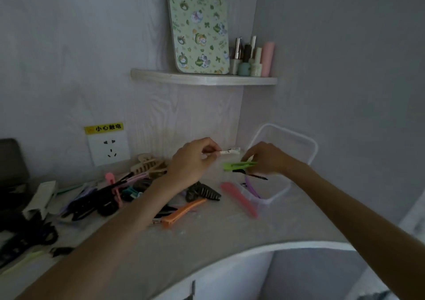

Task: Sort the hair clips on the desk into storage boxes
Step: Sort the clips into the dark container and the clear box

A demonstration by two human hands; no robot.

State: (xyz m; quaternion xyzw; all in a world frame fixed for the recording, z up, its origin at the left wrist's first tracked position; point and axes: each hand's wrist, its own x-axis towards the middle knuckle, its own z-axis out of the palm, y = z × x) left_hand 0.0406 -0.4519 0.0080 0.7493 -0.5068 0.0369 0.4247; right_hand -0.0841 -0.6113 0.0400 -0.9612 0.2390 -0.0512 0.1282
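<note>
My left hand (192, 161) pinches a small white clip (230, 151) above the desk. My right hand (264, 158) grips a green clip (236, 166) together with a thin black clip (253, 175), held over a clear storage box (279, 191). A purple clip (251, 188) lies inside that box, and a pink clip (239, 199) rests across its near rim. On the desk lie an orange clip (181, 212), a black claw clip (202, 192), a beige claw clip (147, 164) and a heap of several more clips (110, 196).
The box's clear lid (299, 138) leans against the corner wall. A wall socket (109, 149) sits at the back left. A corner shelf (202, 78) above holds a patterned board and bottles. Dark items and a white packet (40, 198) crowd the left. The desk edge (253, 251) curves near me.
</note>
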